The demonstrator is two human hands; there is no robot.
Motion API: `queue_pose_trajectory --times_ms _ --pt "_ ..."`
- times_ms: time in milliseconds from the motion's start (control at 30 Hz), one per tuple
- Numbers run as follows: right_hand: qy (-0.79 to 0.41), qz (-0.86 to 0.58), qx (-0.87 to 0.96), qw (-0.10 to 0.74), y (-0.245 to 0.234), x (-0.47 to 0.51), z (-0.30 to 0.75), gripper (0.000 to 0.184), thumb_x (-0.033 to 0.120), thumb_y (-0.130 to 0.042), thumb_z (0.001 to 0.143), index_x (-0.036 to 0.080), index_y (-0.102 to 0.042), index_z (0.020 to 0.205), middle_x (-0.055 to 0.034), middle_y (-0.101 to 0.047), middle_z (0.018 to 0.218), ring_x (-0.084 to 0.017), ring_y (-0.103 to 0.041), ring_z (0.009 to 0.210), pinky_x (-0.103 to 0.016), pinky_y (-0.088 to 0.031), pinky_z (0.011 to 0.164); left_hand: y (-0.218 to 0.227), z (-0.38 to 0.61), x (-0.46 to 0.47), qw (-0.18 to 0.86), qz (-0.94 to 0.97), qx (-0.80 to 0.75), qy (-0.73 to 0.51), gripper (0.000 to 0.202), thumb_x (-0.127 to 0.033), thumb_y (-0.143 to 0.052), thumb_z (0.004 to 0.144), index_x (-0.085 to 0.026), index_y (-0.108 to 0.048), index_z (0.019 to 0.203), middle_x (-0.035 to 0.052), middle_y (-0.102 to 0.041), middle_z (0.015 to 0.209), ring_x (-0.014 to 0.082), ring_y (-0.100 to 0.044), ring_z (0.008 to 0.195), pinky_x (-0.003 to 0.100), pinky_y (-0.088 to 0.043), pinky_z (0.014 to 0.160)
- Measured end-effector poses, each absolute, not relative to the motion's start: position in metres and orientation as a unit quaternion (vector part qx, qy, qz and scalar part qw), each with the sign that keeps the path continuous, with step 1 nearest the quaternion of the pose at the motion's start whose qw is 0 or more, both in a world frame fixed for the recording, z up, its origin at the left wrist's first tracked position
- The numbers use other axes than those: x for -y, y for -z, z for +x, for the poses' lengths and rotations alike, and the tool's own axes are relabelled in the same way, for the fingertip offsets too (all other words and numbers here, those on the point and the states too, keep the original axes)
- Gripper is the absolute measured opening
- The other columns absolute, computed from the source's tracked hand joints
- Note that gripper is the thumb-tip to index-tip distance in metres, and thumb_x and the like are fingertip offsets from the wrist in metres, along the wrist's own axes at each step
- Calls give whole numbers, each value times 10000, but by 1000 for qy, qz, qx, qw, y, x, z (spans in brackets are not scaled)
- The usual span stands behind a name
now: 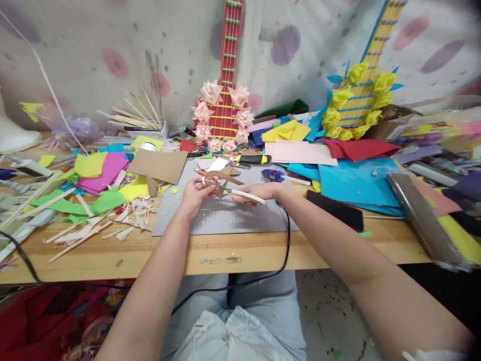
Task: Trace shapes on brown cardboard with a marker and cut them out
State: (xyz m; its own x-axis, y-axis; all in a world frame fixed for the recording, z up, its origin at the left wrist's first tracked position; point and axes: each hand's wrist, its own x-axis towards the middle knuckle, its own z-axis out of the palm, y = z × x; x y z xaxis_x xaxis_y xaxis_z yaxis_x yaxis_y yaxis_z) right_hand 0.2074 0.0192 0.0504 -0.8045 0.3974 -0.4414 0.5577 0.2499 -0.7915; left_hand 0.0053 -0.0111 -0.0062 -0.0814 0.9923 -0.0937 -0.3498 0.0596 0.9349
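Over the grey cutting mat (225,223), my right hand (259,191) is closed round the white handles of a pair of scissors (248,196), blades pointing left. My left hand (197,194) pinches a brown strip (225,176), which curves up and to the right from the fingers. The scissor blades lie against the strip close to my left fingertips; whether they are cutting through it I cannot tell. Just behind my hands are an orange pen-like tool (203,173) and a blue glue gun (272,175).
A red paper guitar (225,113) with pink flowers and a yellow one (355,108) lean at the back. Brown sheet (160,165), paper scraps (128,215) and blue sheets (361,185) crowd the sides. A black phone (334,209) lies right; a black cable (288,235) crosses the table edge.
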Motion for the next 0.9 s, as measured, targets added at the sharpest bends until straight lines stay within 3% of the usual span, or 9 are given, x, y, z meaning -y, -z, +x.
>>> queue_pose_trajectory --times_ms 900 --pt "519 372 -769 -2 -28 -16 211 475 633 -491 708 172 -394 653 57 -358 523 -54 -344 447 -196 -309 411 0 4 13 621 279 -469 -562 480 -43 -732 535 -185 -352 791 -21 -640 607 135 -638 521 206 -514 487"
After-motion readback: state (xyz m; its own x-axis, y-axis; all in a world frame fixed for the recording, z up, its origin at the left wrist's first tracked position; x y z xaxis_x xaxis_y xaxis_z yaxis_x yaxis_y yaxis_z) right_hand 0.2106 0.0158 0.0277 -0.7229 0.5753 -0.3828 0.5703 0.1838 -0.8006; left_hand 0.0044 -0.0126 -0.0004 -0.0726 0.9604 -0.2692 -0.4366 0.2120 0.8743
